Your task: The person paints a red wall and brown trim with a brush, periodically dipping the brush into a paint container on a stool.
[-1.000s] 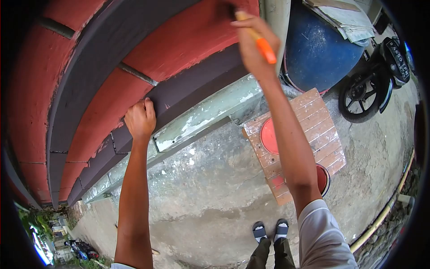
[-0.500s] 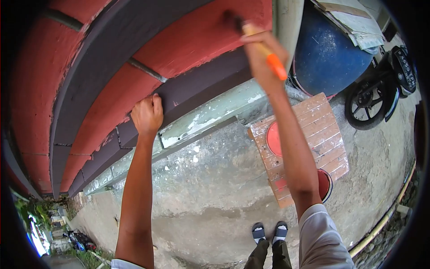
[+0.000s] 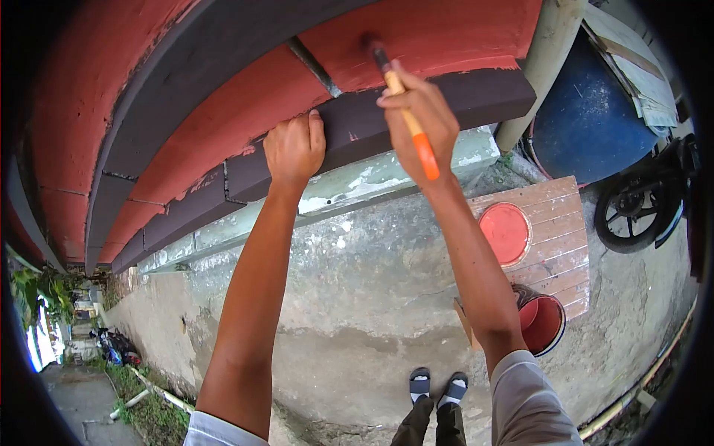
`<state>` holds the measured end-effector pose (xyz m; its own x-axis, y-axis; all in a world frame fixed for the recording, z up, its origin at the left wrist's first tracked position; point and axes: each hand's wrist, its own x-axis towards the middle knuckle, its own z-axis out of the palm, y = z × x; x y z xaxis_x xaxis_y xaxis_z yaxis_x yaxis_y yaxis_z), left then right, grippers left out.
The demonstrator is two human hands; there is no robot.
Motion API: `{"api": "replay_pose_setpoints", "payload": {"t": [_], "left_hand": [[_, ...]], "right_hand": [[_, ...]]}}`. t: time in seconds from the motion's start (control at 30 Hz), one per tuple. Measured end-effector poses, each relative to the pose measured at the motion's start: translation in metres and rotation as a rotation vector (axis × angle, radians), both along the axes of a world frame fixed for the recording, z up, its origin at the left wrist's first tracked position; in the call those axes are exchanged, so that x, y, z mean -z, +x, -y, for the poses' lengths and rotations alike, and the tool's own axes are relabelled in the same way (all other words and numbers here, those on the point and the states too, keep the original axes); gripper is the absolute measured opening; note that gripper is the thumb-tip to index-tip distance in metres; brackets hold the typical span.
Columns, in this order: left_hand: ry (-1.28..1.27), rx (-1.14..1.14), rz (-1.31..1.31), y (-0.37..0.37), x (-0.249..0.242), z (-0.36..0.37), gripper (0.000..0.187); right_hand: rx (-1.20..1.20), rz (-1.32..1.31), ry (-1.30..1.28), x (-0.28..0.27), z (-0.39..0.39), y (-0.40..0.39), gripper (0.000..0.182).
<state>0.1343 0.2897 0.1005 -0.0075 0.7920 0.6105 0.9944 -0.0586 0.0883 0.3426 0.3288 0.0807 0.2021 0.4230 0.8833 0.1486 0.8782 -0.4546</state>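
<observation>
My right hand [image 3: 422, 123] grips a paintbrush [image 3: 405, 111] with a yellow-and-orange handle. Its dark, blurred bristles touch the red wall panel [image 3: 454, 37], just right of a grey groove. Closed over the edge of the dark grey ledge [image 3: 476, 100] below that panel is my left hand [image 3: 296, 147], its thumb on top and its fingertips hidden. Beneath my right forearm, a round container of light red paint [image 3: 505, 234] rests on a wooden slatted table [image 3: 554, 215]. A paint can [image 3: 541, 325], dark red inside, stands beside it, partly behind my arm.
A pale pole [image 3: 543, 67] rises at the panel's right end, with a blue drum [image 3: 591, 119] behind it. Farther right is a motorcycle wheel [image 3: 636, 212]. A peeling pale green ledge [image 3: 394, 167] runs below the dark one, above the concrete floor [image 3: 357, 282].
The brush has moved left across the red panel toward the grey groove. My left hand keeps its place on the ledge. The whole view has shifted, showing more of the paint can.
</observation>
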Motion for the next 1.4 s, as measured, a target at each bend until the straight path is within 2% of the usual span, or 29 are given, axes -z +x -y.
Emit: {"api": "replay_pose_setpoints", "payload": {"t": [0.13, 0.27, 0.4, 0.5, 0.63, 0.73, 0.83, 0.97, 1.03, 1.1, 1.2, 1.3, 1.37, 1.4], "left_hand": [[0.007, 0.007, 0.008, 0.001, -0.002, 0.0, 0.033], [0.02, 0.004, -0.017, -0.001, 0.001, -0.001, 0.038], [0.025, -0.001, -0.028, -0.002, -0.002, -0.002, 0.038], [0.018, -0.007, -0.013, 0.0, 0.0, -0.001, 0.039], [-0.051, -0.038, -0.005, -0.002, -0.001, -0.001, 0.038], [-0.043, -0.037, -0.002, -0.001, -0.002, -0.001, 0.038], [0.055, 0.014, -0.005, 0.0, 0.0, -0.002, 0.039], [-0.043, -0.031, 0.01, 0.0, -0.002, -0.001, 0.038], [-0.093, -0.031, 0.056, 0.0, -0.003, 0.0, 0.037], [-0.02, -0.016, 0.012, 0.001, -0.003, -0.001, 0.039], [0.018, -0.025, -0.023, 0.001, -0.001, -0.003, 0.041], [-0.037, -0.034, -0.011, -0.003, -0.001, -0.001, 0.04], [-0.04, -0.028, -0.007, -0.001, -0.001, -0.001, 0.039], [-0.017, -0.023, -0.015, -0.001, 0.0, -0.002, 0.039]], "right_hand": [[-0.103, 0.069, -0.019, 0.007, 0.012, -0.02, 0.016], [0.152, -0.024, -0.064, 0.021, -0.005, -0.01, 0.018], [-0.082, 0.068, 0.033, 0.01, 0.017, -0.029, 0.017], [0.047, 0.09, 0.002, 0.016, 0.003, -0.029, 0.017], [0.175, -0.045, -0.053, 0.021, 0.003, -0.021, 0.016], [-0.048, 0.096, 0.018, 0.015, 0.021, -0.033, 0.018], [0.038, 0.108, -0.017, 0.023, 0.004, -0.031, 0.02], [0.113, 0.026, -0.02, 0.028, 0.006, -0.022, 0.019], [-0.075, 0.081, 0.006, 0.022, 0.018, -0.029, 0.019], [-0.048, 0.163, 0.012, 0.024, 0.016, -0.035, 0.019], [0.127, 0.103, -0.024, 0.026, 0.0, -0.018, 0.02], [0.069, 0.025, 0.005, 0.028, 0.007, -0.022, 0.02], [-0.067, 0.139, 0.027, 0.024, 0.018, -0.032, 0.021], [-0.027, 0.157, 0.03, 0.025, 0.017, -0.035, 0.021]]}}
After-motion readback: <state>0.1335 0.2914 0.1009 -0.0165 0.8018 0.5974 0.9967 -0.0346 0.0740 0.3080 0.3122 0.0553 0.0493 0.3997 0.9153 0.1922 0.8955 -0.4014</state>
